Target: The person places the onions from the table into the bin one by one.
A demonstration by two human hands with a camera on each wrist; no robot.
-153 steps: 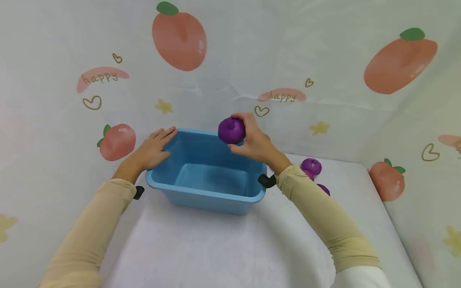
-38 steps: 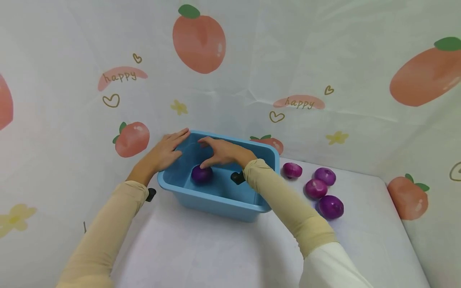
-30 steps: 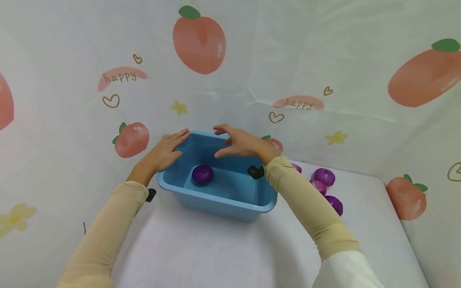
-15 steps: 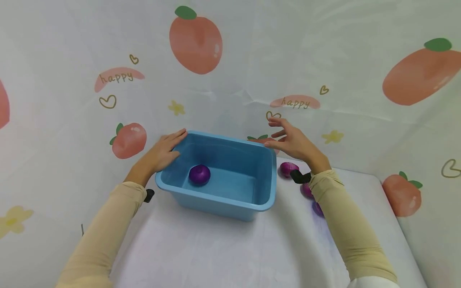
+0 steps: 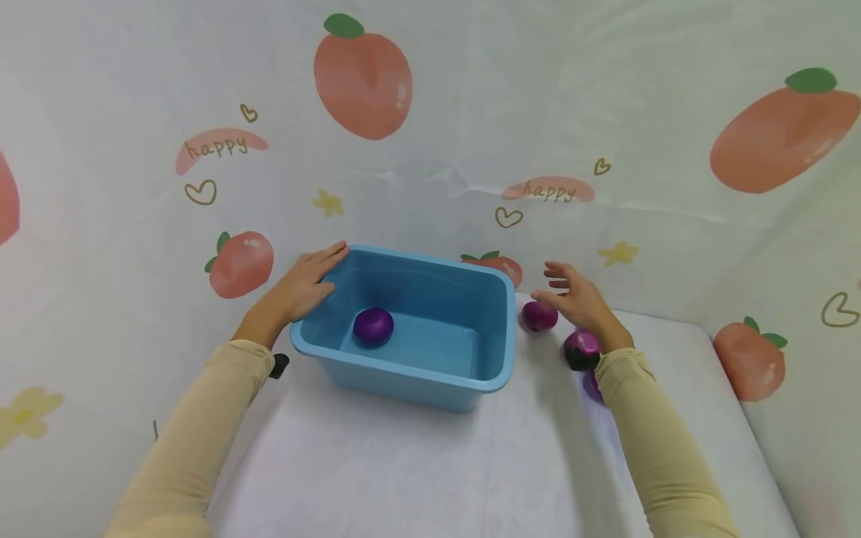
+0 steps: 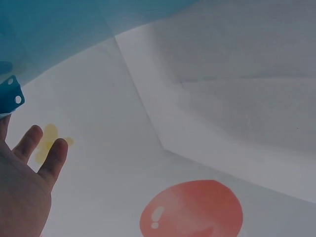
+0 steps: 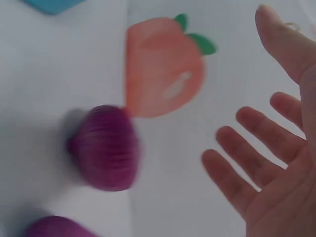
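Observation:
A blue plastic basin (image 5: pixel 403 377) stands on the white table, with one purple onion (image 5: pixel 373 327) lying in its left part. My left hand (image 5: pixel 296 291) rests on the basin's left rim, fingers straight; in the left wrist view part of that hand (image 6: pixel 24 182) shows below the blue wall. My right hand (image 5: pixel 578 299) hovers right of the basin with fingers spread and nothing in it. Just below its thumb lies a red onion (image 5: pixel 540 317), seen in the right wrist view as a purple onion (image 7: pixel 109 148) beside the open palm (image 7: pixel 281 182).
More onions lie on the right of the table: one onion (image 5: pixel 582 345) below my right wrist and another onion (image 5: pixel 593 387) partly behind the sleeve. A white cloth wall (image 5: pixel 430 149) printed with fruit rises directly behind the basin.
My right hand brought an onion into the basin and let it go. It then rose out and moved right, and has lowered toward the onions on the table. The left hand stays put.

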